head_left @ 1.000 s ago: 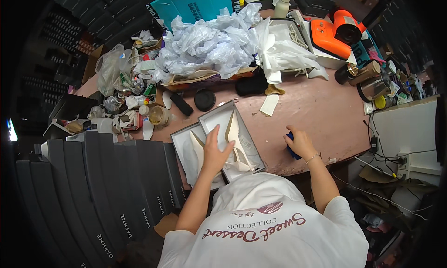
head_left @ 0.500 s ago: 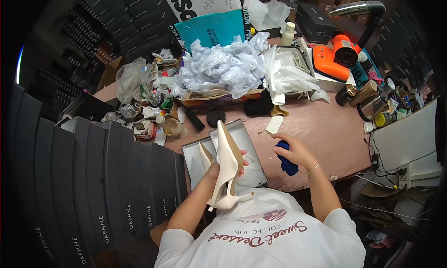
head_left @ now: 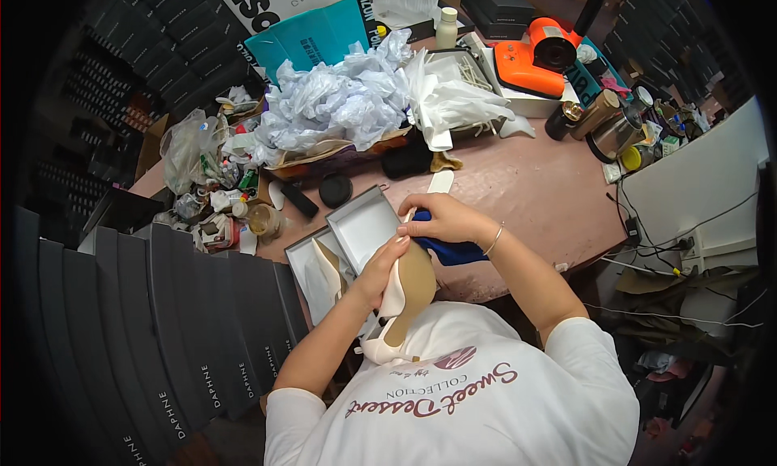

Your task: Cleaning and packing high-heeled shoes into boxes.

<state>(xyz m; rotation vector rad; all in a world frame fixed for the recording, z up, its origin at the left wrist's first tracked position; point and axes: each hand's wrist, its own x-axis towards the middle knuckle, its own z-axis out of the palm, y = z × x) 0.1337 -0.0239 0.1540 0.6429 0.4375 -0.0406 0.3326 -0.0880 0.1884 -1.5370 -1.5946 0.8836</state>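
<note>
My left hand [head_left: 380, 273] is wrapped round a cream high-heeled shoe [head_left: 419, 281], its tan sole turned toward the right. The heel end hangs close to my white shirt. At the pointed toe, my right hand [head_left: 445, 220] is closed with its fingertips touching the shoe's tip and my left fingers. A dark blue cloth [head_left: 455, 252] hangs from under the right palm. Just left of the hands lies an open shoe box [head_left: 301, 254] with the matching cream shoe [head_left: 329, 262] in it, and a grey-white box part [head_left: 362, 226] leans beside it.
Dark shoe boxes [head_left: 186, 304] are stacked at the left. Crumpled white tissue [head_left: 332, 110] fills a container at the back of the pink table [head_left: 558, 187]. A black round lid [head_left: 335, 190], an orange device [head_left: 530, 68] and steel flasks [head_left: 617, 133] stand around. Cables run at the right.
The shoe has tilted and turned, showing its sole. My right hand has come leftward with the blue cloth to the toe. The view has shifted, so the table items appear further left.
</note>
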